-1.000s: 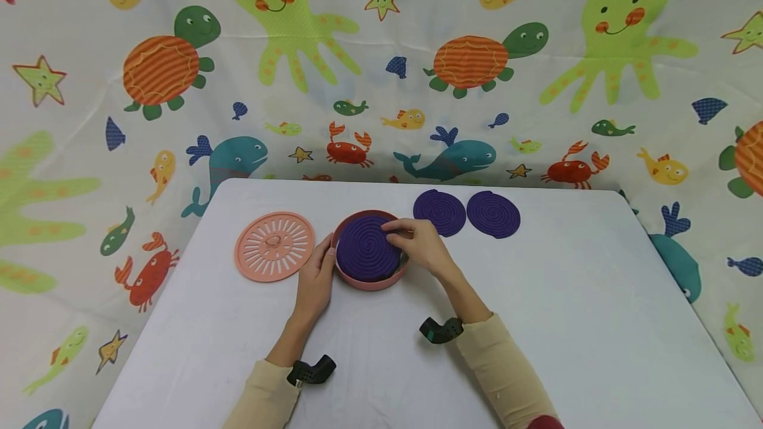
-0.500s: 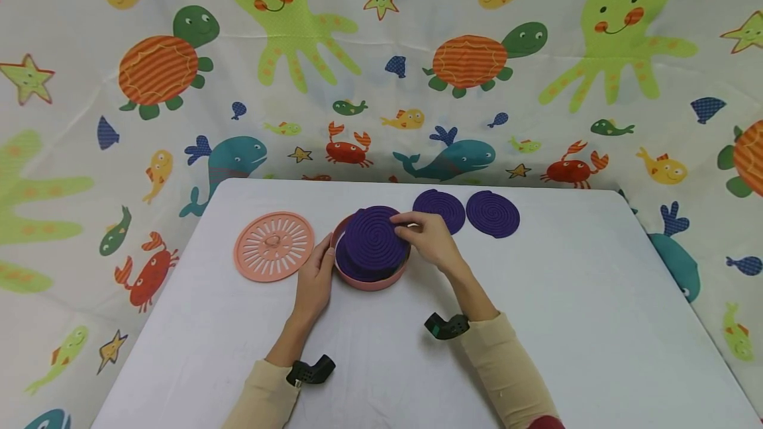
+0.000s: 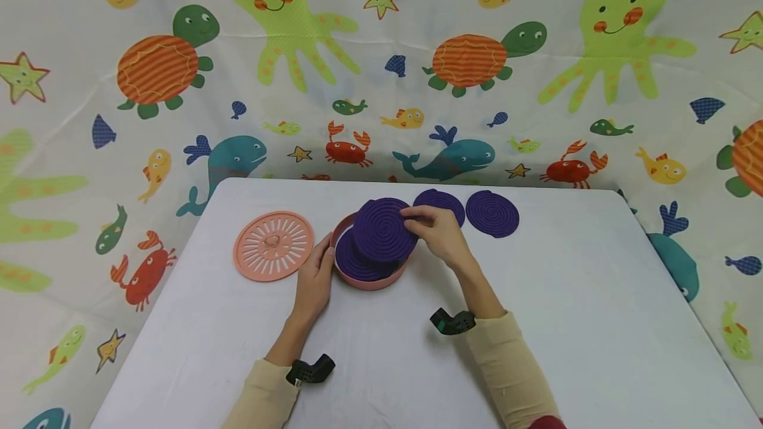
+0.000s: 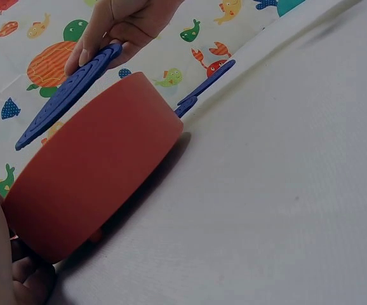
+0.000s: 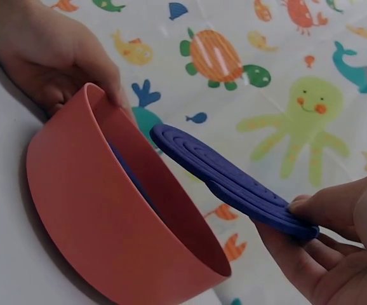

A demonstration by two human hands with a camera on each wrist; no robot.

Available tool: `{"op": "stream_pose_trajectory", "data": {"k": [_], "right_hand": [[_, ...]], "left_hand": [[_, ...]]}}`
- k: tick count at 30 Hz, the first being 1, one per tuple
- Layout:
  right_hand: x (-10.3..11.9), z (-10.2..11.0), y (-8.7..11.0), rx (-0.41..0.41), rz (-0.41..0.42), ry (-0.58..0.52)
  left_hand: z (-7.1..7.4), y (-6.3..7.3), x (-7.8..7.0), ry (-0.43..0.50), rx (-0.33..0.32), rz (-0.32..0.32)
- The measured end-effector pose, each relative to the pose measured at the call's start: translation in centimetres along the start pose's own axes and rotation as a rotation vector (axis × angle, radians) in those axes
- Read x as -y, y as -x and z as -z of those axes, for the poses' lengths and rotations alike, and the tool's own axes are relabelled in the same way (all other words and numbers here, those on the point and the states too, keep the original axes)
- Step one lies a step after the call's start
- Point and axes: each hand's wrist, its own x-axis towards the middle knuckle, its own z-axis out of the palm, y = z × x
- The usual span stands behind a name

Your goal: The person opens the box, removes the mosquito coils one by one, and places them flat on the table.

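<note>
A dark purple mosquito coil (image 3: 384, 230) is pinched at its right edge between the thumb and fingers of my right hand (image 3: 442, 234). It hangs tilted over a round coral-coloured coil holder (image 3: 371, 285), clear of the rim in the right wrist view. Inside the holder lies another purple coil (image 3: 353, 261), partly covered by the raised one in the head view. My left hand (image 3: 314, 278) grips the holder's left side, thumb at the rim (image 5: 110, 95) and fingers around the outside wall.
Left of the holder, a coral slotted lid (image 3: 273, 250) with a small central ring lies on the white table (image 3: 596, 296). Two more purple coils lie at the back right, the nearer coil (image 3: 440, 198) partly behind my right hand, the farther coil (image 3: 493, 214) beside it. A patterned curtain hangs behind.
My right hand has lifted the upper coil out of the holder and moved it up and to the right, uncovering the coil beneath. The left hand keeps its place on the holder.
</note>
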Motion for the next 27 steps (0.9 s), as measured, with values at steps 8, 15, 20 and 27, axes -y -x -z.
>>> {"op": "stream_pose_trajectory", "data": {"k": [8,15,20,27], "right_hand": [[-0.1,0.7,-0.1,-0.025,0.002,-0.012],[-0.1,1.3,0.0,-0.045,0.008,-0.039],[0.0,1.8,0.1,-0.05,-0.013,-0.054],[0.0,2.4,0.0,-0.062,-0.023,-0.069]], "left_hand": [[0.0,-0.1,0.1,0.001,0.001,-0.003],[0.0,-0.1,0.0,0.004,0.001,0.007],[-0.1,-0.1,0.0,0.0,-0.002,0.005],[0.0,-0.1,0.0,0.001,0.001,0.011]]}}
